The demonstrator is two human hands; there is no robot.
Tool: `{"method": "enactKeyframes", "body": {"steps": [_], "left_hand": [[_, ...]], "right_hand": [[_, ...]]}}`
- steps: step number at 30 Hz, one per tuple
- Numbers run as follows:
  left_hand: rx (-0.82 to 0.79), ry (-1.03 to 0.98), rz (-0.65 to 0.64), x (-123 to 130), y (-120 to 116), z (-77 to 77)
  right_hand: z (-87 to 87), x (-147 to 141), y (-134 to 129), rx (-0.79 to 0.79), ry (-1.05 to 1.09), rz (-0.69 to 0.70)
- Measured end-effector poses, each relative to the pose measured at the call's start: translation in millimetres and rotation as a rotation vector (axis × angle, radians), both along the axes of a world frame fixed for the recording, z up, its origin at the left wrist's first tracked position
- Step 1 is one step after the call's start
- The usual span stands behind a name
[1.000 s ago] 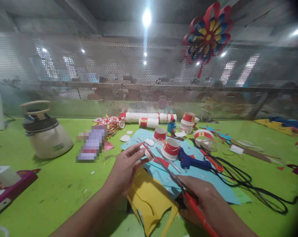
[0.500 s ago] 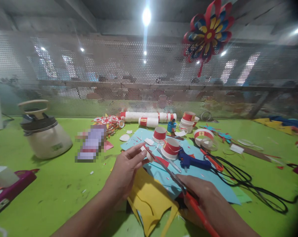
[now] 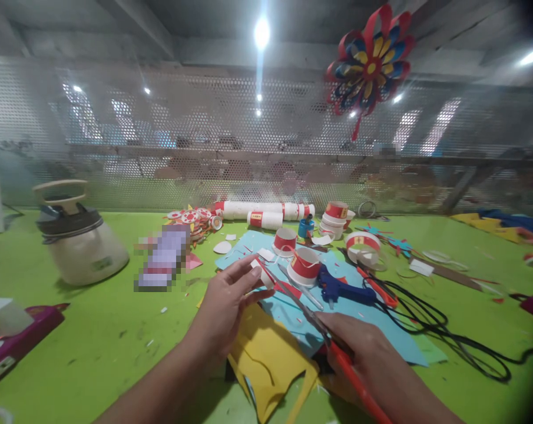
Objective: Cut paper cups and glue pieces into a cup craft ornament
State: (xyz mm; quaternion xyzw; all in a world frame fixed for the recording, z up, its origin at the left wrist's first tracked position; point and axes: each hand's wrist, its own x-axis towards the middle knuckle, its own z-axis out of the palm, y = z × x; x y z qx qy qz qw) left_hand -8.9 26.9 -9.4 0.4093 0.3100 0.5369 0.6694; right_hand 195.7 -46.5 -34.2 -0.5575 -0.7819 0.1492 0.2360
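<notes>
My left hand (image 3: pixel 224 303) pinches a small red-and-white piece of paper (image 3: pixel 263 277) between thumb and fingers, above the blue sheet. My right hand (image 3: pixel 358 341) grips a pair of scissors (image 3: pixel 309 315) with red handles. Its blades point up and left, their tips close beside the paper piece; whether they touch it I cannot tell. Just beyond the blades stand a red-and-white paper cup (image 3: pixel 305 265) and a second cut cup (image 3: pixel 285 241). Yellow paper (image 3: pixel 270 356) with cut edges lies below, between my wrists.
A blue glue gun (image 3: pixel 346 288) with a looping black cable (image 3: pixel 429 330) lies right of the cups on the blue sheet (image 3: pixel 288 321). At the left are a kettle (image 3: pixel 85 247), a blurred-out phone (image 3: pixel 164 256) and a purple power strip (image 3: pixel 32 330). Stacked cups (image 3: pixel 270 209) line the back.
The paper piece has turned slightly in my left hand, showing more of its white side. The scissor blades look a little further from it. Both hands stay in nearly the same place.
</notes>
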Motion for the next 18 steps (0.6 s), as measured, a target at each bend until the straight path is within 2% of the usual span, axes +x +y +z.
{"method": "enactKeyframes", "body": {"steps": [10,18], "left_hand": [[0.011,0.056,0.069,3.0,-1.1,1.4],[-0.003,0.056,0.102,6.0,-5.3,4.8]], "right_hand": [[2.1,1.4,0.2,-0.071,-0.111,-0.04],[2.7,-2.8,-1.8,-0.054,-0.077,-0.037]]}}
